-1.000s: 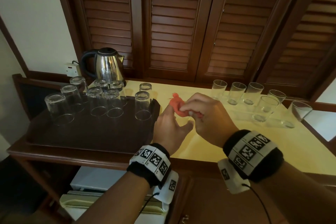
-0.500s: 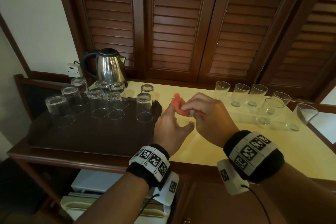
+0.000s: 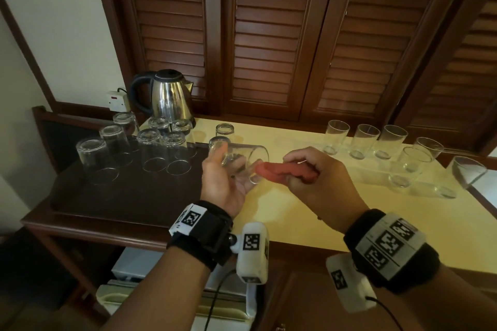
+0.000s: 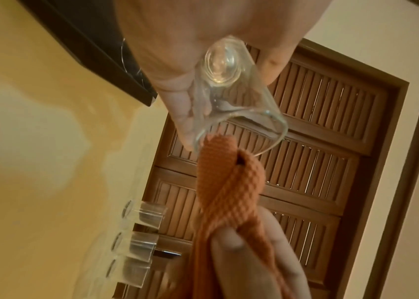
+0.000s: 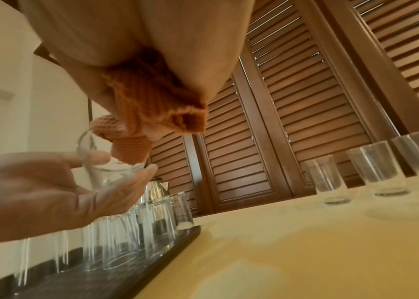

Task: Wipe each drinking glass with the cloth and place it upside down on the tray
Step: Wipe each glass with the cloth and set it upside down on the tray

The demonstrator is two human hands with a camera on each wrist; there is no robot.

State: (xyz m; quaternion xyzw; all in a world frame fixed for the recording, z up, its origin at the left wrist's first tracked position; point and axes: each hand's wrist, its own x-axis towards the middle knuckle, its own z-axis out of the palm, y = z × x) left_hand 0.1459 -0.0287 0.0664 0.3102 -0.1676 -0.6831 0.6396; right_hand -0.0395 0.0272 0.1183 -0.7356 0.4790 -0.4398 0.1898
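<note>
The left hand [image 3: 223, 185] cradles one clear glass [image 3: 243, 160] on its side, fingers and thumb curled round the base end, the open mouth turned toward 3 o'clock. The right hand [image 3: 320, 177] is closed round a bunched orange cloth [image 3: 282, 173], whose rolled tip pokes out at 9 o'clock and reaches the rim of that glass; in the left wrist view the cloth's waffle weave shows plainly. Eight smooth, tapered glasses stand upside down at 9 to 11 o'clock of the hands: seven on the dark flat tray [image 3: 129, 196] and an eighth [image 3: 225, 130] just past its far corner. Six more glasses [image 3: 387, 142] stand upright on the pale yellow counter [image 3: 403, 223] at 2 to 3 o'clock. One shiny steel kettle [image 3: 169, 97] with a black handle sits at 11 o'clock, before slatted wooden doors [image 3: 271, 35].
</note>
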